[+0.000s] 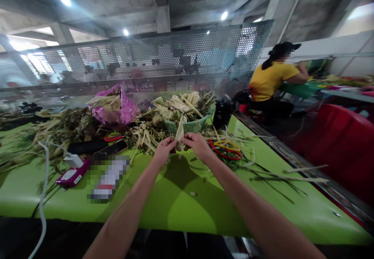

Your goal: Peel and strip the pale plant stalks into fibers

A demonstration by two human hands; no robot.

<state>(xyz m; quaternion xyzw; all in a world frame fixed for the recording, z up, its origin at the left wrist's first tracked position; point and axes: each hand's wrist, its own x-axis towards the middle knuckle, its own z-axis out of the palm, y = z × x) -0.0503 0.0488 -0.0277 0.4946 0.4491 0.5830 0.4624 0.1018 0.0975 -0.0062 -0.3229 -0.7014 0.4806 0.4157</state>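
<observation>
Between my two hands a pale dried corn husk stands upright, its pointed tip up. My left hand pinches its lower left edge between thumb and fingers. On the other side my right hand pinches the lower right edge. Right behind the husk is a green basket heaped with dried husks. Scissors with red and yellow handles lie to the right of my right hand, among green plant bits.
Dried plant matter and a pink plastic bag line the back left. Nearer lie a phone, a purple power strip and a white cable. A black container stands right of the basket. A person in yellow sits beyond.
</observation>
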